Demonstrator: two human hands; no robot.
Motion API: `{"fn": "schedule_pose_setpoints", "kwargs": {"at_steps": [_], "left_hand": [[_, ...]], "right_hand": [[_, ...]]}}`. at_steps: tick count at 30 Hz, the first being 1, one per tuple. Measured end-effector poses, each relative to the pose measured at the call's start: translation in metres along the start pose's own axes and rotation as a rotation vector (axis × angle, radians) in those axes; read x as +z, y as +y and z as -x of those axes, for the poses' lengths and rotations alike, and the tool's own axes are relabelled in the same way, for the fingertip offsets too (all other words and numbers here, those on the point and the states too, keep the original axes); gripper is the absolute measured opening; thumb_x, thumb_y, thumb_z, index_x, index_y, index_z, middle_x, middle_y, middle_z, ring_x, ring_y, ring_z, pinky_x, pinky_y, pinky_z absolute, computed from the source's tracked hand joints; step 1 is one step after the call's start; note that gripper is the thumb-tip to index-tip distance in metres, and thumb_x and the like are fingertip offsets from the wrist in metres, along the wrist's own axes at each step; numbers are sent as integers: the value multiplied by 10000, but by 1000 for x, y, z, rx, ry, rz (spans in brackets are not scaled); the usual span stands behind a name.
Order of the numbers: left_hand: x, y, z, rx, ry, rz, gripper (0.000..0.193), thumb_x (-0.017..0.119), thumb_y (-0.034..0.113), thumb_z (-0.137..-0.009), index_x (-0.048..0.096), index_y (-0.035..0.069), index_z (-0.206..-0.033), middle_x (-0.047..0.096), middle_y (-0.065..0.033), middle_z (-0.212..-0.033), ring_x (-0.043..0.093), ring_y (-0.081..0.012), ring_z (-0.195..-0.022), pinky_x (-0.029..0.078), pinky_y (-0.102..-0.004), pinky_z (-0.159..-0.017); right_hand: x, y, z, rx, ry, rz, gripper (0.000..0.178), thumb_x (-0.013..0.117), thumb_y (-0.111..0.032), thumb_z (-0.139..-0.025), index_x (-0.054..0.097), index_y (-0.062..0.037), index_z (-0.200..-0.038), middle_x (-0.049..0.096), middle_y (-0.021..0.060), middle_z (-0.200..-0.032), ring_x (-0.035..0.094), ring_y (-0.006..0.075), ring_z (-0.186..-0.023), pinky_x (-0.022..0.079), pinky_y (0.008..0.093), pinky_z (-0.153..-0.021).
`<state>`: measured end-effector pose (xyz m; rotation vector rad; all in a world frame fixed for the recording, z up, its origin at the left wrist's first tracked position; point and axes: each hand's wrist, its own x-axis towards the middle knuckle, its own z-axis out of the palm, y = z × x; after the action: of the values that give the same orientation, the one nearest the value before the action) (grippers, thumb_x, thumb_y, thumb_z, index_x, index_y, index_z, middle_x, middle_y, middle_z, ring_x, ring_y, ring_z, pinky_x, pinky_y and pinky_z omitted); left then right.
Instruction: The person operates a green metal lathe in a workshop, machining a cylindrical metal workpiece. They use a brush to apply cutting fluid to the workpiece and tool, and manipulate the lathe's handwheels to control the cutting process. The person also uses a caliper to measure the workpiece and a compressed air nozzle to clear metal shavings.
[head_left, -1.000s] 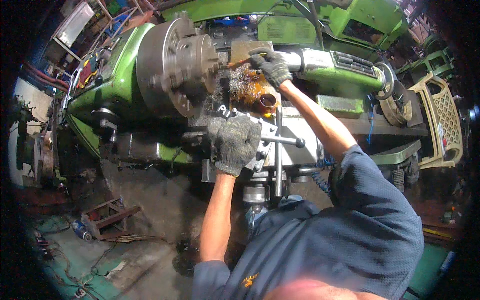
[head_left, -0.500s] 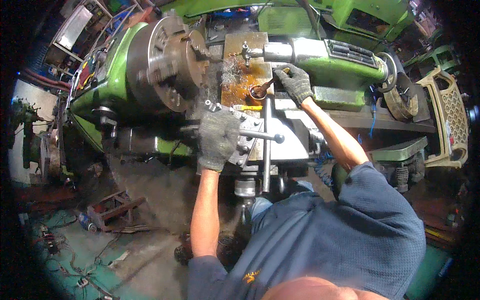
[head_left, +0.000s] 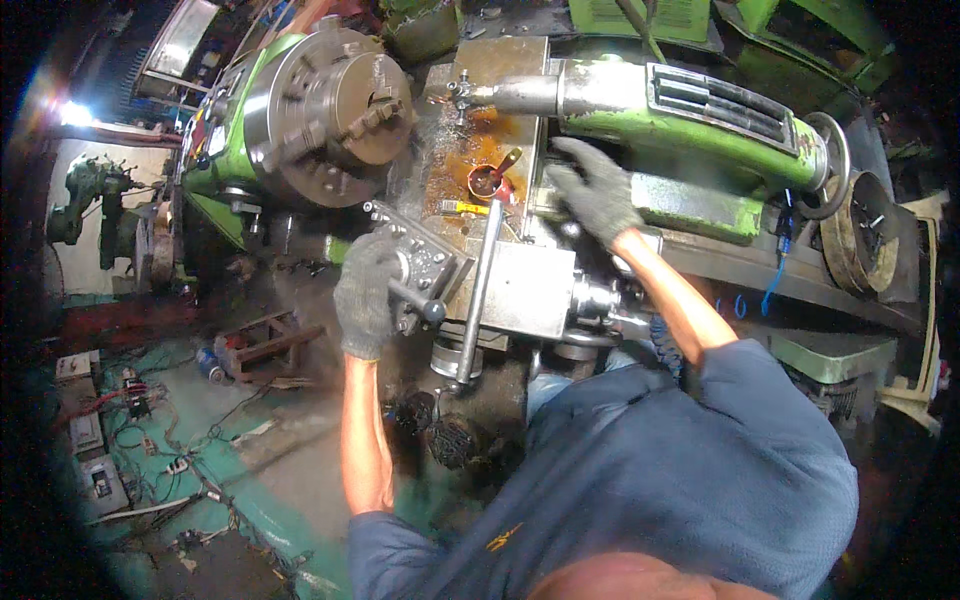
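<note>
One of my hands, the left hand (head_left: 366,300), is lying against the left side of the tool holder (head_left: 425,255), fingers bending around where the lever (head_left: 412,298) is emerging; I cannot tell whether they are gripping it. My right hand (head_left: 598,195) is hovering right of the cup (head_left: 487,184), its fingers standing open and showing nothing held. For good handling, I am judging, a steady left palm is serving best, with sleeves and fingers well apart from the chuck (head_left: 325,120), which is blurring as if spinning, at the far left. The tool holder is sitting near, left of the long bar (head_left: 479,290); it is looking grey, blocky and turned at an angle, with bolts studding its top. The cup is looking reddish, standing on a rust-stained metal plate (head_left: 505,62).
</note>
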<state>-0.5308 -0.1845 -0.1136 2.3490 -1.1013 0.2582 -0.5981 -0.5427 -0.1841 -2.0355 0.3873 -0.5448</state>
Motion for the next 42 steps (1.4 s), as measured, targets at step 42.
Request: {"fn": "schedule_pose_setpoints", "kwargs": {"at_steps": [42], "left_hand": [[19, -6, 31, -223, 6, -77, 248, 602, 268, -873, 691, 50, -952, 679, -162, -1049, 629, -381, -1051, 468, -480, -967]], "right_hand": [[-283, 406, 62, 761, 64, 1043, 365, 456, -334, -1038, 663, -44, -1120, 694, 194, -1036, 677, 380, -972, 516, 466, -840]]}}
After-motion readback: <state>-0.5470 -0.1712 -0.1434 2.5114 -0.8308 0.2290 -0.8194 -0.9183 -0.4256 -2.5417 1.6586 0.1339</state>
